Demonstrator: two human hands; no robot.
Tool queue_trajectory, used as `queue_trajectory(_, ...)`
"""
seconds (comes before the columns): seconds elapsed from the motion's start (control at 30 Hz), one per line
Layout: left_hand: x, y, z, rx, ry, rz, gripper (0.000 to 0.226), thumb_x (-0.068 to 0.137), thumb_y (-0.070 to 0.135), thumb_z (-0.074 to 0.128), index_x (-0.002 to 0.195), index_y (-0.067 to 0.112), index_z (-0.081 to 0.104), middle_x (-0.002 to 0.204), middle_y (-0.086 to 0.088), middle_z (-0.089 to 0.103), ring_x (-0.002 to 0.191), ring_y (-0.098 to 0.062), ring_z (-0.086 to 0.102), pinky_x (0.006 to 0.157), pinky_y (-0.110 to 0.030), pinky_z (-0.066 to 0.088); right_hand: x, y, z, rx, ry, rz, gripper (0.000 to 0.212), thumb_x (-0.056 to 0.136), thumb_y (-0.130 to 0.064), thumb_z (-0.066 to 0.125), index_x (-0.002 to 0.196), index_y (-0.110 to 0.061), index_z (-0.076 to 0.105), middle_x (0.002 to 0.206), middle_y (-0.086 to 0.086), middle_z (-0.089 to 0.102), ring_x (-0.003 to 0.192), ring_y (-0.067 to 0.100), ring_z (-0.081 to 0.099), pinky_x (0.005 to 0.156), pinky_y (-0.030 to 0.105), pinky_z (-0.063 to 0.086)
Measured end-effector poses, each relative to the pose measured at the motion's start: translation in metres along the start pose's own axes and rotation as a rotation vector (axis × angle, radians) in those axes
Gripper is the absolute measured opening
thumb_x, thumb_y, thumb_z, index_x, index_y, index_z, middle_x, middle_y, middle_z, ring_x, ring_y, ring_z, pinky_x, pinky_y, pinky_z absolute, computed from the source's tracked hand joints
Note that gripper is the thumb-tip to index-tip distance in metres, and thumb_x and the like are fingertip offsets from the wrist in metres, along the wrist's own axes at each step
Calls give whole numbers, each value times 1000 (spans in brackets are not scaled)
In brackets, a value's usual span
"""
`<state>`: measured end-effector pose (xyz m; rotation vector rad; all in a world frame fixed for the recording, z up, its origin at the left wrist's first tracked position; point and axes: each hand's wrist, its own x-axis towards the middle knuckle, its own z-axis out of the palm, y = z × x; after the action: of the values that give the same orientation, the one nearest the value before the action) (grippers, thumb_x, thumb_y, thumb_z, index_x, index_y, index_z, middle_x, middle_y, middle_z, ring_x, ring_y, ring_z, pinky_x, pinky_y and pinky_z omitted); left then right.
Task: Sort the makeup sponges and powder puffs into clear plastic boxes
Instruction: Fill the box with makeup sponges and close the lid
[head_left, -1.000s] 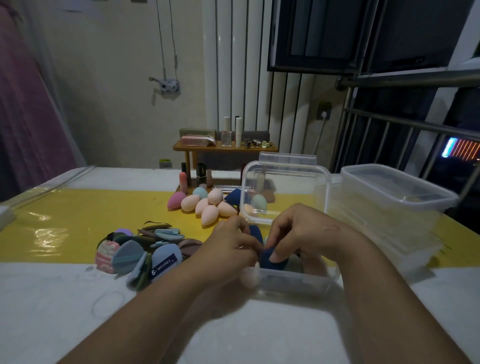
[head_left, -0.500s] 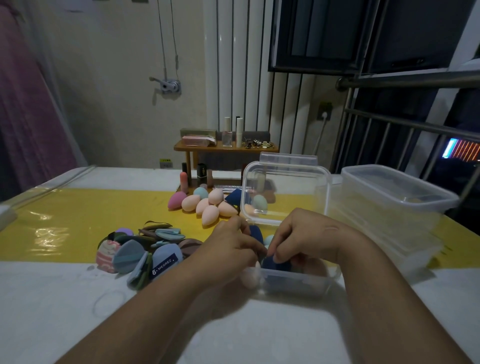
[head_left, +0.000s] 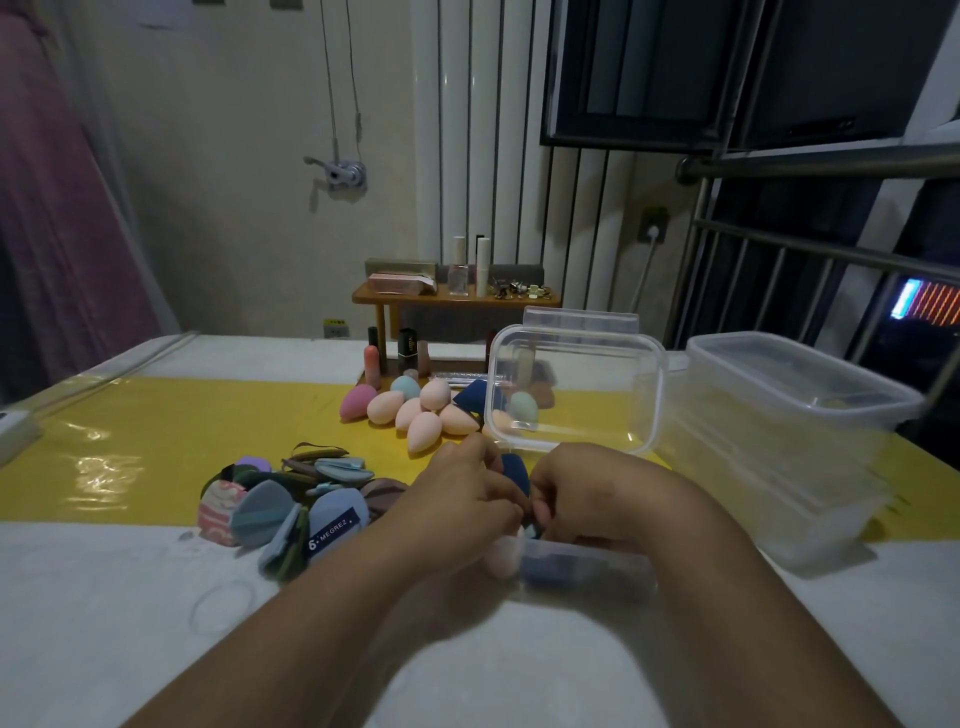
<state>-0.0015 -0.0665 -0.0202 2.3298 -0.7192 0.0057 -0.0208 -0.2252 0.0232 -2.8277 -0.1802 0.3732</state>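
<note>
A small clear plastic box stands in front of me with its hinged lid raised. Dark blue sponges and a pale pink one are inside it. My left hand and my right hand meet over the box with fingers curled down into it, touching the blue sponges; the fingertips are hidden, so the grip is unclear. Egg-shaped sponges in pink, peach and teal lie behind. A heap of flat powder puffs lies to the left.
A larger clear lidded box stands at the right. Lipsticks and bottles sit under a small wooden shelf at the back. The table has a yellow strip and a white cloth.
Both hands have sunk lower into the box, pressing the blue sponge down. Otherwise the scene is unchanged.
</note>
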Motion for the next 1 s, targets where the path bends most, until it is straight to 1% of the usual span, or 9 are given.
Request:
queue_trajectory(0.17,-2,3,-1,-39,-3,-16,19,88,21,63,92,27,80,104,5,41,102,-12,42,91,-37,43,2,-1,2,-94,17,22,26,81,-16,70,65,-25,51,71,-3,54,71,18,53,59,24,42)
queue_trajectory(0.33,-2,4,-1,-48,-7,-21,19,88,19,62,91,27,80,104,7,40,102,-11,42,90,-35,44,2,-5,4,-161,5,6,5,87,-14,63,90,-18,63,76,0,53,73,17,50,61,26,41)
queue_trajectory(0.4,-2,4,-1,-48,-8,-23,20,88,20,62,91,27,80,103,8,40,101,-9,41,91,-35,44,2,-5,4,-155,15,6,5,87,-13,62,88,-18,64,74,-1,53,70,15,49,60,26,40)
queue_trajectory(0.5,-1,1,0,-53,-5,-21,19,88,20,63,91,27,80,103,9,40,102,-9,41,90,-34,43,2,2,3,-39,41,25,22,80,-12,71,68,-21,54,68,0,55,60,15,51,53,22,42)
queue_trajectory(0.57,-1,0,0,-55,-8,-21,19,88,20,63,93,27,79,103,8,40,102,-11,41,90,-34,43,0,10,-1,97,27,33,27,74,-13,80,65,-19,54,64,2,60,52,15,54,49,24,48)
queue_trajectory(0.67,-1,1,0,-76,-14,-24,19,88,20,63,94,27,79,103,8,40,103,-12,42,91,-34,43,-6,18,-10,243,-3,7,27,67,-22,89,66,-16,62,64,5,65,56,16,61,53,29,54)
queue_trajectory(0.73,0,0,-1,-88,-18,-27,19,89,18,63,96,26,79,104,6,40,103,-13,43,91,-34,43,-9,19,-15,360,5,0,20,72,-22,84,67,-12,68,61,6,65,56,18,61,54,28,53)
queue_trajectory(0.83,0,-1,-1,-96,-25,-22,19,89,18,63,96,26,79,105,6,40,102,-11,42,91,-33,43,-11,21,-17,455,93,2,17,79,-16,73,63,-11,71,53,-1,59,48,12,52,48,21,42)
queue_trajectory(1.0,0,-5,0,-134,-29,-10,17,89,20,64,94,27,79,105,7,41,104,-12,43,92,-36,44,0,24,-13,575,332,49,20,80,-15,69,61,-9,69,50,2,56,52,17,49,51,27,40)
